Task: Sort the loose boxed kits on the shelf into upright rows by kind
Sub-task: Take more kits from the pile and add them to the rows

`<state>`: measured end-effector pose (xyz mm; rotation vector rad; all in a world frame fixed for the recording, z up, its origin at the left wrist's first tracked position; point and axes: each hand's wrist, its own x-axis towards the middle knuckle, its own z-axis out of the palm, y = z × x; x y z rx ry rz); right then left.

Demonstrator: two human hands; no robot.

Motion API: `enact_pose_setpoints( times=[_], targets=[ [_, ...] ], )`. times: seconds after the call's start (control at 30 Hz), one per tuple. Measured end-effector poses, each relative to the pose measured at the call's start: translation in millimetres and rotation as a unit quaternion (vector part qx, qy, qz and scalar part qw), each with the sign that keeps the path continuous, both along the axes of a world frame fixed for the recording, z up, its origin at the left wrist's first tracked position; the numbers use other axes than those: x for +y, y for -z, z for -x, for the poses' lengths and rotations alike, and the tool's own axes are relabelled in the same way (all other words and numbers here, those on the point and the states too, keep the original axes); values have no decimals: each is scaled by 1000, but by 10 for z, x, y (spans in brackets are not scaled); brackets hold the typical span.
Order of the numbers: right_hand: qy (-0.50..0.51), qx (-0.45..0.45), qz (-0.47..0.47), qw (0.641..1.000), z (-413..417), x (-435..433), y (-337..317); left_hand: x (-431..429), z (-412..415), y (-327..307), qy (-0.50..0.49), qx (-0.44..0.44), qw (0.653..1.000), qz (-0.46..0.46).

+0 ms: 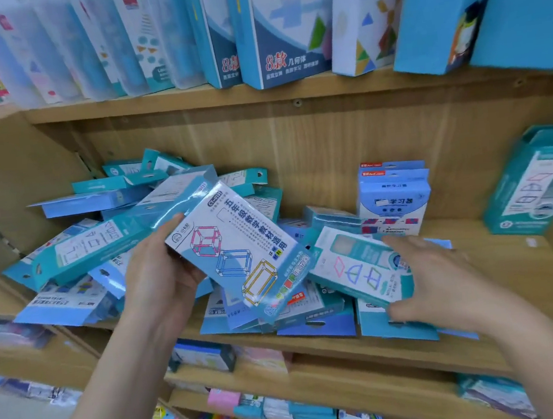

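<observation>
A jumbled heap of blue and teal boxed kits (106, 242) covers the left and middle of the wooden shelf (506, 303). My left hand (158, 271) grips a blue-and-white kit with pink, blue and yellow cuboid frames (238, 248), tilted above the heap. My right hand (438, 280) holds a teal kit with flat shape outlines (360, 265) by its right end, low over the pile. Two small light-blue kits (392, 196) stand upright against the back panel. A teal kit (535, 190) stands upright at the far right.
The shelf above carries upright rows of clear cases (77, 46) and tall blue boxes (281, 26). Lower shelves hold mixed stationery packs (312, 415). Bare shelf board lies between the small upright kits and the teal kit at right.
</observation>
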<state>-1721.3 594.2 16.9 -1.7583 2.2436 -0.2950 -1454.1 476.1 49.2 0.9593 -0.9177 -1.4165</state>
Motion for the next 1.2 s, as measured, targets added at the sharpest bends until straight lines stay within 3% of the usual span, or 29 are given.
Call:
enact_pose_setpoints(
  times=[0.23, 0.43, 0.7, 0.93, 1.2],
  targets=[
    [66, -105, 67, 990, 366, 327, -23, -75, 488, -95, 80, -28, 996, 18],
    [166, -230, 161, 945, 853, 902, 115, -73, 1240, -172, 178, -68, 981, 45],
    [316, -217, 263, 885, 1218, 1159, 478, -47, 2253, -239, 275, -117, 949, 102],
    [342, -172, 237, 893, 1367, 1103, 567, -84, 2876, -210, 291, -149, 930, 166],
    [352, -161, 275, 880, 1519, 832, 666, -245, 3366, -37, 305, -207, 909, 194]
  ],
)
